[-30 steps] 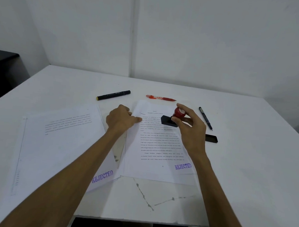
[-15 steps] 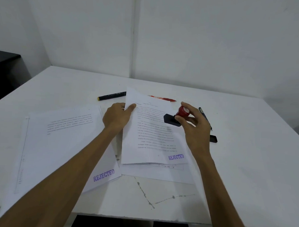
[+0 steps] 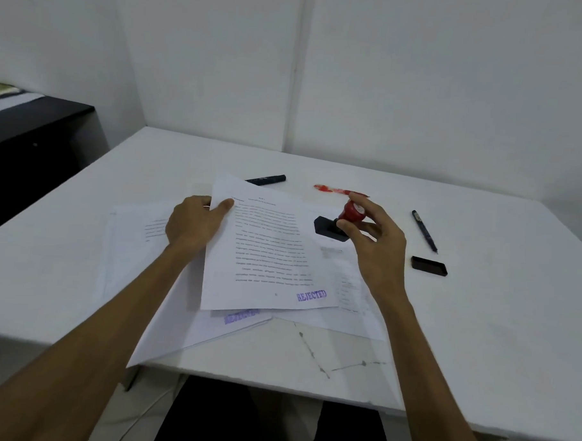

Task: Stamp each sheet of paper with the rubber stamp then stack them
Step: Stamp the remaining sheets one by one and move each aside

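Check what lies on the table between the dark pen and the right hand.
Head view: bare white table separates the right hand from the dark pen; the black cap sits nearer, below that stretch.

White walls [image 3: 422,76], white table [image 3: 495,329], dark cabinet [image 3: 29,142] at left.

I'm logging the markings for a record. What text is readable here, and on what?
"REJECTED": purple stamp mark on the sheet that the left hand holds.
Purple mark on the left stack's top sheet: half hidden and blurred, unreadable.
Printed paragraphs on the sheets: too small to read.
Pens and rubber stamp in the right hand: no legible text.
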